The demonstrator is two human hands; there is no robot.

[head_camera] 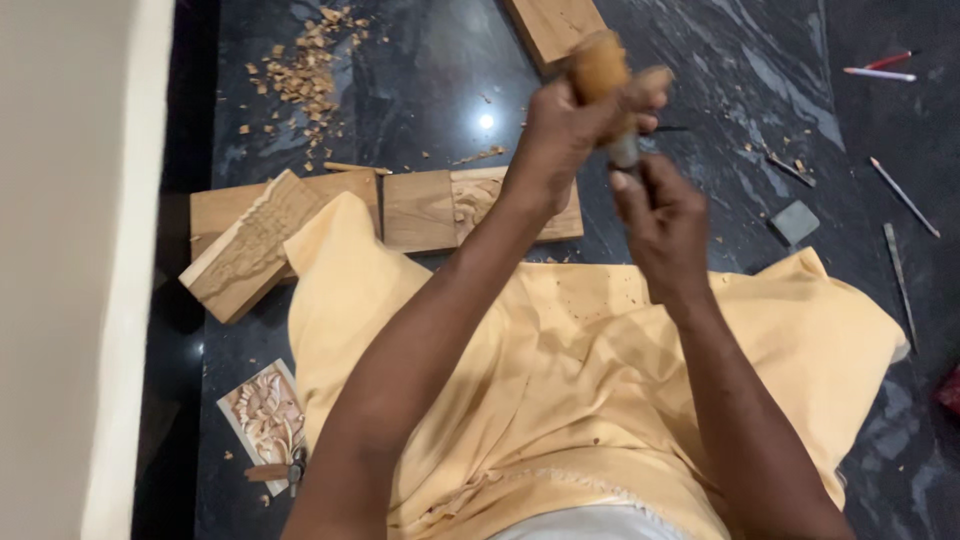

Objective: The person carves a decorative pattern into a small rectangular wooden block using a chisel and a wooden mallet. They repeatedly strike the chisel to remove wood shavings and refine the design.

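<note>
My left hand (565, 125) grips the wooden handle of a chisel (603, 75), raised in front of me. Just below it, my right hand (665, 215) closes on the metal shaft of the same chisel; the blade end is hidden in the fist. Both hands hover above a wooden plank (430, 208) with a carved floral relief, which lies on the dark stone floor beyond my lap. My lap is covered by a pale yellow cloth (570, 380).
A carved wooden block (245, 250) leans on another plank at the left. A picture of a carving (265, 418) and a small hammer (280, 470) lie near left. Wood chips (305, 75), another plank (555, 25), a grey stone (795, 222), pencils (880, 68) and thin tools (900, 270) lie around.
</note>
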